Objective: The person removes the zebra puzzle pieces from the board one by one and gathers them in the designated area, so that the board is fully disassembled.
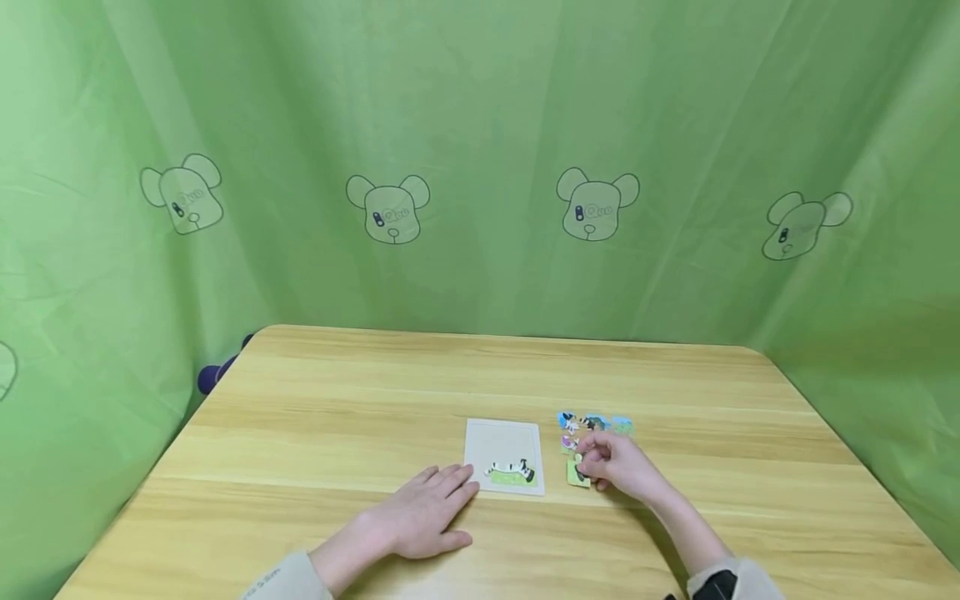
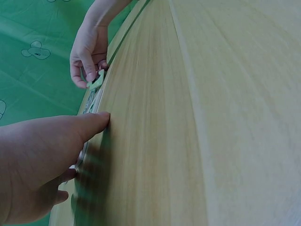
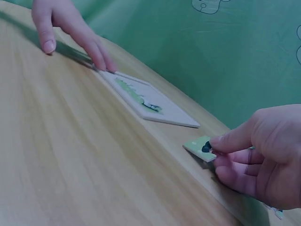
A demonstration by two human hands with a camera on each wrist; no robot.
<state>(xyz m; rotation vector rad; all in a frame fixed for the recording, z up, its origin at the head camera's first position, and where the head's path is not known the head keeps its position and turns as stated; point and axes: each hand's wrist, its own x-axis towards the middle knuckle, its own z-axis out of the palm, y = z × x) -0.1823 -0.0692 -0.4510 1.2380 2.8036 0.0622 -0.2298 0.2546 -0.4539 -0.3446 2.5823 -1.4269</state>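
A pale puzzle board (image 1: 498, 442) with a raised rim lies on the table. Along its near edge sits a puzzle piece (image 1: 512, 473) with black-and-white stripes and green. My left hand (image 1: 427, 510) is spread flat, its fingertips touching the board's left edge. To the right of the board, my right hand (image 1: 615, 467) pinches a green puzzle piece (image 3: 200, 147) with a dark shape on it between thumb and fingers. In the right wrist view that piece is tilted, one edge raised. Behind the right hand lie more colourful puzzle pieces (image 1: 596, 422), partly hidden by its fingers.
The wooden table (image 1: 360, 400) stretches around the board on every side. A green curtain (image 1: 487, 283) with printed bear heads hangs behind and beside it. Past the table's left edge a dark purple object (image 1: 212, 377) shows.
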